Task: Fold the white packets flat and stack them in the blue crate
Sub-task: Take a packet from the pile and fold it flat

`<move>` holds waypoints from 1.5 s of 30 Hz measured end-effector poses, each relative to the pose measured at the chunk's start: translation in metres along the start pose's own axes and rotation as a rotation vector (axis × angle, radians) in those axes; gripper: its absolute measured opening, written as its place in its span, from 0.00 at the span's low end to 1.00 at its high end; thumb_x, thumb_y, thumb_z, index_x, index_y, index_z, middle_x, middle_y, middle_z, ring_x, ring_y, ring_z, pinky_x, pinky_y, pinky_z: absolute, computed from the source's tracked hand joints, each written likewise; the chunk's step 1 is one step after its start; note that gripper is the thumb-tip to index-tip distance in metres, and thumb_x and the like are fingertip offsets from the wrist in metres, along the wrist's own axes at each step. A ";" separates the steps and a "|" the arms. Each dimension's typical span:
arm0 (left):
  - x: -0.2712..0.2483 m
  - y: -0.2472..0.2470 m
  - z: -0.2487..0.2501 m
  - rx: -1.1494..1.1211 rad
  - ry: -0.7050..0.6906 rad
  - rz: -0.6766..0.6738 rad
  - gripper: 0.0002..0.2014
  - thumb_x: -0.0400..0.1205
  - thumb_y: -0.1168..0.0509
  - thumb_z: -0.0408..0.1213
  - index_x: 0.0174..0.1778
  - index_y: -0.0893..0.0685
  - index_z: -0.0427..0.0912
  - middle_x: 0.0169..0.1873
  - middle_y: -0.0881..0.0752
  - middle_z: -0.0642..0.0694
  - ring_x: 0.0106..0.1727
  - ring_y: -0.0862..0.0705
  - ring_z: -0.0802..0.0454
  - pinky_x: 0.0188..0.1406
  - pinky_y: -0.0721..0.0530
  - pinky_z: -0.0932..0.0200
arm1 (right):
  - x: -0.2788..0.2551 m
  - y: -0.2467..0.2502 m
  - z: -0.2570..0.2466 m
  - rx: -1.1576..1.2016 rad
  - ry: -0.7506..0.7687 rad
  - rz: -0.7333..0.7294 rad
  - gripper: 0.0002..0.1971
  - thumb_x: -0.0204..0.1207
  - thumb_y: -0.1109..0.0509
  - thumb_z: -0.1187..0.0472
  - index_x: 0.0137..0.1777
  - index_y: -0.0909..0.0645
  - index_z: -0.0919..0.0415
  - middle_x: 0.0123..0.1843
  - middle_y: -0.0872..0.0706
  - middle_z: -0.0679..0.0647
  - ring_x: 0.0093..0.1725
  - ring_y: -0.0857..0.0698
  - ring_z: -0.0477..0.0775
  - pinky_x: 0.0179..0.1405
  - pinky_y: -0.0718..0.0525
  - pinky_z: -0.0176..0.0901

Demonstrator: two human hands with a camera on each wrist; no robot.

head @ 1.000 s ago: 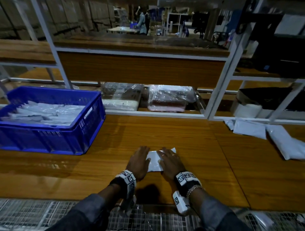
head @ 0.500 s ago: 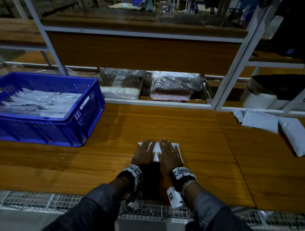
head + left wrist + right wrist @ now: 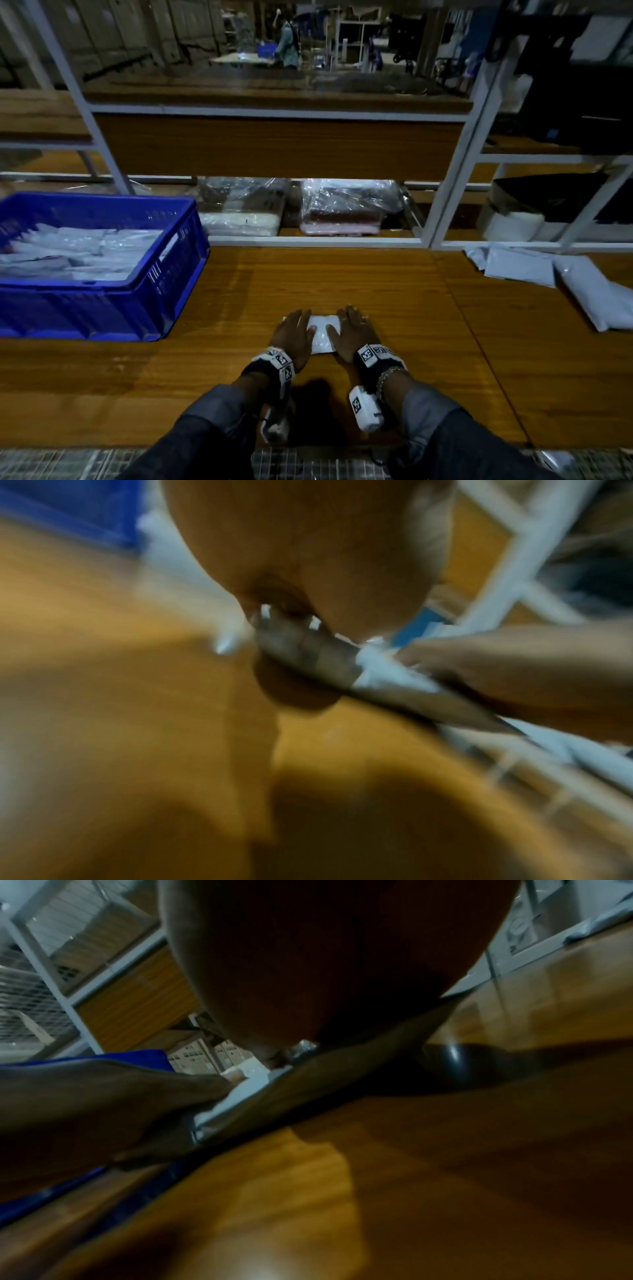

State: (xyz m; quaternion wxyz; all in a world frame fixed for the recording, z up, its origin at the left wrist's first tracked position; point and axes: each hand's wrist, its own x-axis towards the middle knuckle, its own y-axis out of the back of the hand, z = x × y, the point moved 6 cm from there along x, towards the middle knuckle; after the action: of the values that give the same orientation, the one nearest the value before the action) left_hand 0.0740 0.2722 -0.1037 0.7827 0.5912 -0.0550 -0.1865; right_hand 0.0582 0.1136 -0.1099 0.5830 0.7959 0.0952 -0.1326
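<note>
1. The left hand (image 3: 294,337) lies palm-down with straight fingers on the left half of a white packet (image 3: 322,334). The right hand (image 3: 352,334) does the same on the right half, so both hands are flat and spread, pressing rather than gripping.

2. The packet rests on the wooden table (image 3: 308,281) near its front edge, between the two hands, with only a middle strip showing (the wrist views are too blurred to show its edges).

3. Judged from this, the step in hand is flattening the fold: the packet looks compact and is being pressed down.

4. The next move calls for picking the folded packet up without letting it spring open, then carrying it left and away from the body.

5. The blue crate (image 3: 164,274) stands on the table well to the left of the hands. It already holds a layer of pale packets lying flat, with room above them, so the new one should go on top.

6. At the right end of the table, well apart from the hands, lie unfolded white packets (image 3: 582,284) awaiting their turn.
</note>
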 end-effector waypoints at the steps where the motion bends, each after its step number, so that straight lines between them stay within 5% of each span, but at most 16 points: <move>1: -0.002 -0.005 0.000 -0.009 0.003 0.002 0.30 0.93 0.57 0.51 0.90 0.48 0.43 0.88 0.43 0.41 0.88 0.44 0.42 0.87 0.45 0.45 | -0.002 -0.004 0.002 0.003 -0.003 0.020 0.38 0.87 0.58 0.34 0.90 0.57 0.54 0.91 0.62 0.54 0.90 0.59 0.56 0.88 0.61 0.55; 4: 0.001 -0.019 -0.003 0.018 -0.006 -0.002 0.31 0.92 0.57 0.52 0.90 0.52 0.41 0.89 0.50 0.39 0.89 0.50 0.42 0.87 0.51 0.43 | 0.000 -0.012 0.006 0.006 0.000 0.066 0.37 0.87 0.57 0.35 0.90 0.58 0.54 0.91 0.62 0.55 0.90 0.59 0.55 0.88 0.62 0.54; 8: 0.011 -0.028 -0.009 -0.058 -0.002 0.034 0.42 0.85 0.70 0.62 0.87 0.38 0.38 0.86 0.40 0.31 0.86 0.37 0.34 0.82 0.40 0.34 | 0.003 -0.017 0.006 0.059 -0.034 0.121 0.36 0.87 0.53 0.37 0.90 0.54 0.52 0.91 0.60 0.54 0.90 0.57 0.57 0.88 0.60 0.54; 14: 0.010 -0.024 -0.011 -0.084 0.050 -0.095 0.30 0.92 0.57 0.53 0.90 0.55 0.50 0.89 0.60 0.42 0.90 0.59 0.42 0.86 0.59 0.39 | 0.008 -0.014 0.008 0.065 -0.004 0.054 0.36 0.88 0.54 0.36 0.90 0.57 0.52 0.91 0.61 0.52 0.90 0.59 0.54 0.88 0.62 0.54; 19: 0.010 -0.014 -0.006 0.067 0.019 -0.104 0.33 0.89 0.68 0.59 0.90 0.60 0.53 0.89 0.59 0.51 0.90 0.58 0.44 0.84 0.61 0.32 | 0.003 -0.004 -0.009 -0.059 0.152 0.063 0.30 0.91 0.57 0.44 0.90 0.58 0.51 0.91 0.62 0.48 0.90 0.59 0.52 0.86 0.63 0.58; 24: 0.016 -0.021 0.000 0.066 -0.032 -0.112 0.29 0.93 0.63 0.52 0.90 0.56 0.49 0.90 0.55 0.52 0.90 0.57 0.46 0.86 0.56 0.34 | 0.005 -0.007 -0.016 -0.092 0.187 0.167 0.28 0.92 0.56 0.49 0.90 0.53 0.49 0.91 0.57 0.44 0.90 0.53 0.51 0.86 0.58 0.56; 27: 0.019 -0.025 -0.003 0.075 -0.045 -0.060 0.43 0.78 0.76 0.60 0.90 0.48 0.49 0.89 0.47 0.49 0.90 0.50 0.43 0.84 0.50 0.33 | 0.011 -0.013 -0.014 -0.112 0.168 0.177 0.27 0.92 0.55 0.48 0.90 0.50 0.47 0.91 0.55 0.43 0.89 0.51 0.49 0.86 0.58 0.55; 31: 0.022 -0.030 0.000 0.156 0.007 -0.122 0.29 0.92 0.61 0.53 0.90 0.53 0.51 0.90 0.51 0.51 0.90 0.54 0.45 0.85 0.52 0.34 | 0.014 -0.015 -0.017 -0.112 0.128 0.097 0.28 0.92 0.56 0.48 0.90 0.55 0.46 0.91 0.56 0.43 0.90 0.54 0.50 0.86 0.59 0.57; 36: 0.015 -0.020 -0.010 0.049 0.053 -0.147 0.30 0.92 0.59 0.56 0.90 0.60 0.57 0.90 0.59 0.49 0.90 0.58 0.45 0.86 0.55 0.35 | 0.017 -0.005 -0.004 -0.015 0.099 -0.084 0.34 0.90 0.57 0.39 0.90 0.62 0.53 0.90 0.66 0.49 0.89 0.62 0.55 0.87 0.61 0.59; 45: 0.003 -0.026 -0.016 -0.027 0.140 -0.046 0.32 0.89 0.61 0.62 0.88 0.63 0.61 0.88 0.62 0.37 0.89 0.62 0.35 0.85 0.65 0.35 | 0.012 -0.018 0.013 0.108 0.021 0.040 0.40 0.88 0.58 0.36 0.89 0.66 0.61 0.89 0.68 0.56 0.89 0.64 0.56 0.87 0.63 0.55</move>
State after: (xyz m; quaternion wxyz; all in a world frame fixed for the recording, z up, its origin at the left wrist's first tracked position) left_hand 0.0754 0.2796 -0.1329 0.7881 0.5931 0.0161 -0.1636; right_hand 0.0625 0.1063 -0.1339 0.5406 0.8293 0.0780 -0.1176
